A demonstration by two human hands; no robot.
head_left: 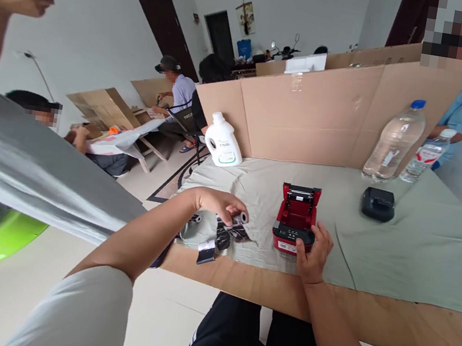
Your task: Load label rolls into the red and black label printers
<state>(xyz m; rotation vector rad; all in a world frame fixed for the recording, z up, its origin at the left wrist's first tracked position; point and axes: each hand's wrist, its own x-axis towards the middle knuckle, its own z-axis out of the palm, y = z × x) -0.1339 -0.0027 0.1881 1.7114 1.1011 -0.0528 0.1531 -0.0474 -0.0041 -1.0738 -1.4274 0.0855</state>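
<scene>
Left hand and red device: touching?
Apart. The head view shows a strip of pale cloth between the left hand and the red device.

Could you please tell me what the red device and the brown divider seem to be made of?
Red device: probably hard plastic, slightly glossy, judging by its crisp moulded edges and faint sheen.
Brown divider: most likely cardboard, matt, judging by its straight fold lines and papery face.

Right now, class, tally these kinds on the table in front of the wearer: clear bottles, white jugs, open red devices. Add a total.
Clear bottles: 2 (blue-capped bottle, white-capped bottle)
White jug: 1
Open red device: 1
Total: 4
</scene>
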